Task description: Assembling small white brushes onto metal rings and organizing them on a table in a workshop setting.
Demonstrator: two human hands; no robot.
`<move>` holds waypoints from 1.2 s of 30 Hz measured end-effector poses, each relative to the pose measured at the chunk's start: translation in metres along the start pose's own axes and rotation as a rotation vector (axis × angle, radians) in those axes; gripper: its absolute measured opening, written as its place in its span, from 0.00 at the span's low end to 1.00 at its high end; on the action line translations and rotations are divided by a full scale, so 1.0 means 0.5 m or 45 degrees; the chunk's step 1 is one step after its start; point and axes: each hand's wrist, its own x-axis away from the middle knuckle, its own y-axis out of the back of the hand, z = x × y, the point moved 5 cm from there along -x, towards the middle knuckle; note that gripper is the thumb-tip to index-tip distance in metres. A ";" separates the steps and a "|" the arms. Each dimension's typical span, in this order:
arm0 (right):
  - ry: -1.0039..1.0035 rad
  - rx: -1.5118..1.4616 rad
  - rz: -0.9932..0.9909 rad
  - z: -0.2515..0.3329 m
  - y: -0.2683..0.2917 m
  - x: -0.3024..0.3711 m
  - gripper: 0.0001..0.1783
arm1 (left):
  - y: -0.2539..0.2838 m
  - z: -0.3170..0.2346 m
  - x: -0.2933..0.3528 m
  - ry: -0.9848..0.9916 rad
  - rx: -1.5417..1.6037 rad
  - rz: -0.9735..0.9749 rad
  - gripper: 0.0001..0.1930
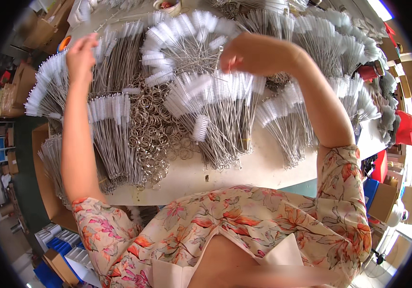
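Observation:
My left hand [81, 58] is raised over the far left of the table, its fingers drawn together. A thin wire shows just beyond its fingertips, but what they grip is unclear. My right hand [247, 54] is curled above the middle pile of white-bristled wire brushes [187, 36]. A small wire loop [221, 48] shows right by its fingers; the palm and whatever is inside are hidden. Between my arms lies a heap of metal split rings [151, 129]. Bundles of brushes [110, 137] stand beside the rings, and another bundle [227, 120] lies to their right.
More brush bundles [290, 125] spread to the right and far side of the white table [182, 185]. A small tub [167, 6] stands at the far edge. A cardboard box [47, 185] with brushes is at the left, and a red bag [405, 128] is at the right.

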 end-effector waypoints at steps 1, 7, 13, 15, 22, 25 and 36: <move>-0.128 -0.119 -0.119 -0.029 0.027 0.012 0.08 | 0.027 -0.041 0.022 -0.018 0.192 -0.031 0.12; -0.828 0.037 -0.621 -0.287 0.006 0.101 0.11 | 0.078 -0.122 0.209 0.051 0.582 -0.091 0.15; -1.061 0.221 -0.417 -0.280 -0.039 0.090 0.13 | -0.027 -0.090 0.425 0.160 0.219 0.363 0.11; -0.986 0.171 -0.505 -0.311 -0.030 0.106 0.12 | -0.107 -0.096 0.474 0.008 -0.006 0.495 0.10; -0.402 0.948 -1.313 -0.296 0.139 0.250 0.07 | -0.231 -0.073 0.523 0.480 0.491 0.820 0.14; -0.814 -0.942 -1.656 -0.384 0.156 0.355 0.07 | -0.210 -0.066 0.448 0.623 1.250 0.498 0.12; -1.818 0.347 -0.947 -0.532 0.091 0.546 0.17 | -0.038 -0.058 0.417 0.223 0.893 0.290 0.20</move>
